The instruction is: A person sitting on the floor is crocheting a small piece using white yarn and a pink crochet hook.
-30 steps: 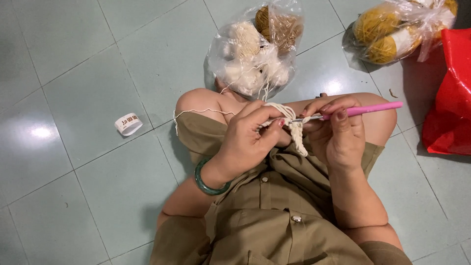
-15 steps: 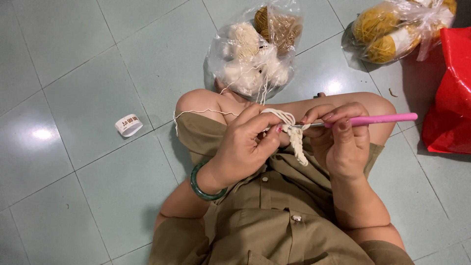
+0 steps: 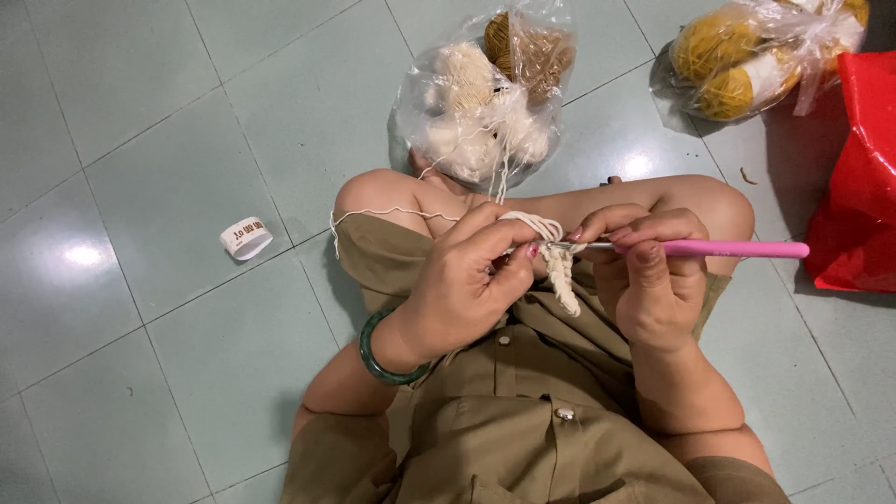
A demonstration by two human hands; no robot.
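My left hand (image 3: pixel 467 285) pinches a small cream crochet piece (image 3: pixel 558 263) and its yarn strand over my lap; a green bangle (image 3: pixel 385 359) circles that wrist. My right hand (image 3: pixel 649 275) grips a pink-handled crochet hook (image 3: pixel 737 248), whose metal tip meets the cream piece between my hands. The cream yarn (image 3: pixel 392 213) runs over my knee and up to a clear plastic bag of cream and brown yarn balls (image 3: pixel 485 93) on the floor ahead.
I sit cross-legged on a grey-green tiled floor (image 3: pixel 168 168) in an olive dress. A second clear bag with yellow yarn balls (image 3: pixel 747 56) lies at the far right beside a red plastic bag (image 3: pixel 859 177). A small white paper band (image 3: pixel 246 237) lies at the left.
The hook has slid rightward in my right hand, pulling out from the cream piece. My left hand keeps its pinch on the work.
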